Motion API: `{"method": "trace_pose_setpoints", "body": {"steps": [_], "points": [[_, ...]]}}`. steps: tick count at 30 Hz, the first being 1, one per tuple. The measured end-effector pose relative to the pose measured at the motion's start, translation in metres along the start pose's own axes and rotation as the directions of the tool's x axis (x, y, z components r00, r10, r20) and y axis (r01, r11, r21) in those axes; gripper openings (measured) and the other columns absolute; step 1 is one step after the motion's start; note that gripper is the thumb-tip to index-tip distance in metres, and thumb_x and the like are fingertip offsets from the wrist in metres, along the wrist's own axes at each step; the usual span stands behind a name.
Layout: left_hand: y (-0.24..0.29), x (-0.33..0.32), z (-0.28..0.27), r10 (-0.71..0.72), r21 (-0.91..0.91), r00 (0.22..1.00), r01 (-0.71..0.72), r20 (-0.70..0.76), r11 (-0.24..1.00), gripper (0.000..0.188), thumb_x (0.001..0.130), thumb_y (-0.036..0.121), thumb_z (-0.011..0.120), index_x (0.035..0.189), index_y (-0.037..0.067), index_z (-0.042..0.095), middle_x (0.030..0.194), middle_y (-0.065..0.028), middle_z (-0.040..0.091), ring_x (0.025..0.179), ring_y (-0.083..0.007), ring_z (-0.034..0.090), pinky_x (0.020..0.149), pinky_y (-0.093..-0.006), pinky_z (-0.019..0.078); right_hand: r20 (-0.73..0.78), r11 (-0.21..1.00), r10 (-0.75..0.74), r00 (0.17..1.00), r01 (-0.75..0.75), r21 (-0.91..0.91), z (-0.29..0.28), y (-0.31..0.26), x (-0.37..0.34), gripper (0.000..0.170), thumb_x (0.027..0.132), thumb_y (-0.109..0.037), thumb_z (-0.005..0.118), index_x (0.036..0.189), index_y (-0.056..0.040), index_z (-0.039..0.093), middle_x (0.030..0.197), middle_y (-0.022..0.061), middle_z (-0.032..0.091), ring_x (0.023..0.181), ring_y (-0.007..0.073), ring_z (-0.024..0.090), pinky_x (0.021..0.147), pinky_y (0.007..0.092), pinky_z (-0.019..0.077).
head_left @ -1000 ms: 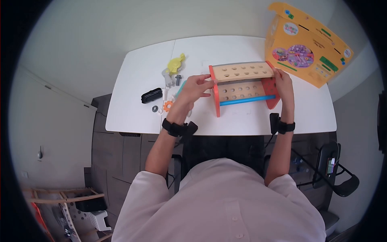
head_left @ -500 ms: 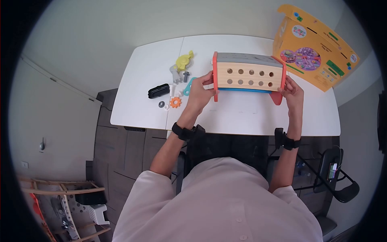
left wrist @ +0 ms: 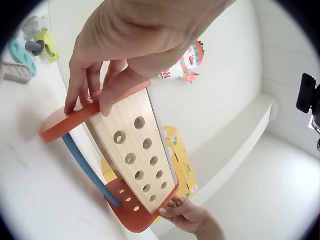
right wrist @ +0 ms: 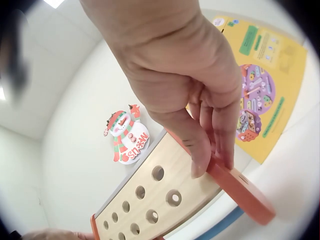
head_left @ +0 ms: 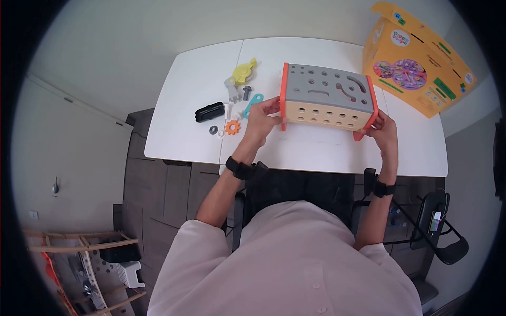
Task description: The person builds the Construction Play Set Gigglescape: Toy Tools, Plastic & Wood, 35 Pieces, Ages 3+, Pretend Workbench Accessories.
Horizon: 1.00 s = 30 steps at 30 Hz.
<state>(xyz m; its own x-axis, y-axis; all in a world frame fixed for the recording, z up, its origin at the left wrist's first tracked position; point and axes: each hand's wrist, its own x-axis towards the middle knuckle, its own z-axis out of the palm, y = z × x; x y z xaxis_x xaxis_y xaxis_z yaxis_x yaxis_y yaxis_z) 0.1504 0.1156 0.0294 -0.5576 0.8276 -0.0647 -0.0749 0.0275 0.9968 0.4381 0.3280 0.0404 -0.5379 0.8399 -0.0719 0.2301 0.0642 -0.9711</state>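
A toy workbench (head_left: 329, 92) with a grey slotted top, a pale wooden panel with round holes, and red end boards stands on the white table. My left hand (head_left: 262, 121) grips its left end board; in the left wrist view the thumb (left wrist: 107, 100) lies on the front side and the other fingers on the outer side. At the opposite end, my right hand (head_left: 385, 136) pinches the right red end board (right wrist: 242, 192), thumb over the holed panel. A blue bar (left wrist: 85, 165) runs low between the two end boards.
Left of the workbench lie a teal strip (head_left: 254, 105), an orange gear (head_left: 232, 127), a black case (head_left: 210, 112), a grey bolt (head_left: 246, 93) and a yellow-green toy piece (head_left: 243, 72). A yellow box (head_left: 416, 63) stands at the table's back right.
The workbench has tipped from showing its open lower side to showing its grey top. Both hands have shifted lower along the end boards, still holding them.
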Motion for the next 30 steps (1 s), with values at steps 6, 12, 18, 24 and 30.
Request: {"method": "trace_pose_setpoints", "body": {"steps": [6,12,18,24,30], "points": [[0.008,-0.004,-0.007,0.018,0.013,0.998,-0.018,0.064,1.0,0.051,0.08,-0.011,0.075,0.129,-0.005,0.065,0.116,-0.0108,0.072,0.114,-0.0197,0.065,0.089,-0.0317,0.0563,-0.028,0.993,-0.011,1.0,0.008,-0.116,0.006,-0.012,0.0,0.07,0.067,0.02,0.075,0.134,0.0058,0.059,0.117,0.0152,0.072,0.108,0.0226,0.07,0.09,0.0336,0.0599],[0.021,0.003,-0.072,0.157,0.621,0.986,-0.094,-0.048,0.778,0.04,0.077,-0.002,0.081,0.116,0.002,0.074,0.109,-0.0106,0.074,0.096,-0.0183,0.071,0.079,-0.0306,0.0569,0.003,0.987,-0.002,1.0,0.003,-0.164,-0.001,-0.017,-0.003,0.062,0.074,0.02,0.069,0.133,0.0057,0.059,0.119,0.0153,0.071,0.111,0.0236,0.069,0.091,0.0348,0.0595],[-0.001,0.006,-0.13,0.275,0.866,0.946,0.011,-0.17,0.5,0.036,0.071,0.002,0.084,0.106,0.001,0.075,0.103,-0.0171,0.072,0.085,-0.0284,0.07,0.078,-0.0369,0.0567,-0.125,0.937,-0.124,0.984,0.074,-0.342,-0.006,-0.017,-0.002,0.051,0.084,0.017,0.059,0.132,0.001,0.063,0.121,0.0138,0.072,0.112,0.0229,0.07,0.09,0.0341,0.0584],[-0.014,0.002,-0.119,0.267,0.88,0.96,-0.052,-0.087,0.473,0.036,0.07,0.003,0.084,0.104,0.001,0.076,0.101,-0.0144,0.072,0.083,-0.0252,0.068,0.077,-0.0351,0.056,-0.218,0.912,-0.248,0.944,0.151,-0.382,0.008,-0.038,-0.01,0.049,0.089,0.015,0.055,0.131,-0.0074,0.067,0.126,0.0108,0.071,0.115,0.0205,0.069,0.088,0.031,0.057],[-0.027,0.009,-0.112,0.11,0.804,0.979,0.076,-0.173,0.59,0.033,0.07,0.003,0.082,0.102,0.001,0.077,0.096,-0.0162,0.073,0.083,-0.0277,0.069,0.078,-0.0361,0.0558,-0.242,0.909,-0.318,0.917,0.223,-0.352,0.012,-0.047,-0.014,0.047,0.091,0.014,0.053,0.13,-0.0081,0.068,0.127,0.0076,0.071,0.117,0.0192,0.068,0.086,0.0289,0.0556]]}}
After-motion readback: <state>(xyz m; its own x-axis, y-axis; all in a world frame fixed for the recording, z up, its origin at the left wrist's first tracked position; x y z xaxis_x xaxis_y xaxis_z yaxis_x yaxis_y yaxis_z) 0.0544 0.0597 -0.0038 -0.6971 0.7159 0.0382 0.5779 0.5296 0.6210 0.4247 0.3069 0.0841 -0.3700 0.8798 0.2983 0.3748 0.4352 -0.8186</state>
